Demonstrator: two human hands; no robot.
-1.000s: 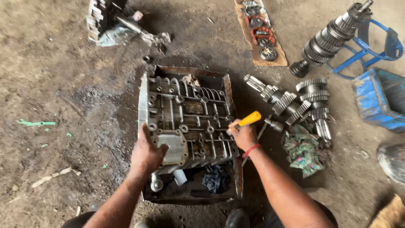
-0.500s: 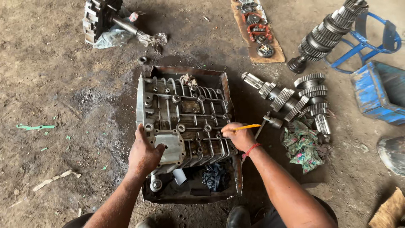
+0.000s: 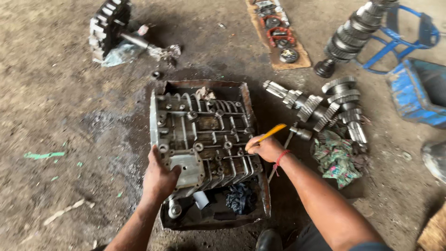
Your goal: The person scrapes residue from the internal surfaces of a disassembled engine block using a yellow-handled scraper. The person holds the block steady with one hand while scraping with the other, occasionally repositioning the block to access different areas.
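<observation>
A grey ribbed metal gearbox housing lies in a rusty, oily metal tray on the dirt floor. My left hand presses on the housing's near left corner, fingers spread over a flat plate. My right hand grips a yellow-handled tool, its handle pointing up and right, at the housing's right edge. A red thread circles my right wrist. The tool's tip is hidden by my fingers.
Geared shafts and a patterned rag lie right of the tray. A big gear on a shaft lies at the far left. A board with bearings, a blue metal stand and a blue box are at the back right. A dark cloth sits in the tray.
My right hand has turned the yellow-handled tool and shifted slightly along the housing's right edge. The left hand stays pressed on the near left corner.
</observation>
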